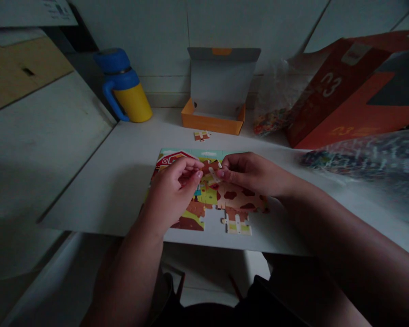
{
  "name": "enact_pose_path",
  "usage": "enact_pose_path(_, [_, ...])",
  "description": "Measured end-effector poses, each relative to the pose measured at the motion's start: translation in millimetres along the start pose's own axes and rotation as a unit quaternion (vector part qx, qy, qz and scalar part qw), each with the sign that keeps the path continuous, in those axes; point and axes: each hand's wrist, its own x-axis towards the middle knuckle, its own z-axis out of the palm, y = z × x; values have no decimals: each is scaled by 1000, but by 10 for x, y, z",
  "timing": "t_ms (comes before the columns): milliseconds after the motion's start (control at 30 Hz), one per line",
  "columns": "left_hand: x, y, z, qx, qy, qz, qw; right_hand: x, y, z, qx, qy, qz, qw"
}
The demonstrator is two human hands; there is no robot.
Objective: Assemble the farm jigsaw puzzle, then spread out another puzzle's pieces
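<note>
A partly assembled farm jigsaw puzzle (221, 200) with a red barn and a brown-spotted cow lies on the white table (122, 177). Both hands hover over its upper middle. My left hand (173, 193) is curled, fingertips pinched at a small puzzle piece (214, 171). My right hand (252, 175) is also curled, its fingertips pinching the same piece from the other side. One loose puzzle piece (201, 135) lies beyond the puzzle, near the box.
An open orange puzzle box (214, 119) stands behind the puzzle. A blue and yellow mug (127, 88) is at back left. A large orange carton (347, 91) and plastic bags of small pieces (364, 159) fill the right side. The table's near edge runs below the puzzle.
</note>
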Motion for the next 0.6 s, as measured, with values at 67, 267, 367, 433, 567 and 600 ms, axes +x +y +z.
enact_pose_path(67, [22,-35,10,-29,-14,-16,999,-22,-22,-5,-6,-18,8,1000])
enact_pose_path(267, [10,45,-74,-81,-139,-63,985,-33,-21,-48,-116,-104,-8,988])
enact_pose_path(367, [-46,127,-141,-60,-230,-80,968,-13,10,-93,-165,-46,-10,985])
enact_pose_path(433, [-86,179,-158,-23,-261,-89,961,9,36,-115,-210,7,-6,978])
enact_pose_path(567, [-140,252,-104,22,-266,-102,958,56,87,-122,-263,45,-12,964])
enact_pose_path(600, [-149,263,-83,20,-267,-108,957,65,96,-119,-272,47,-14,961])
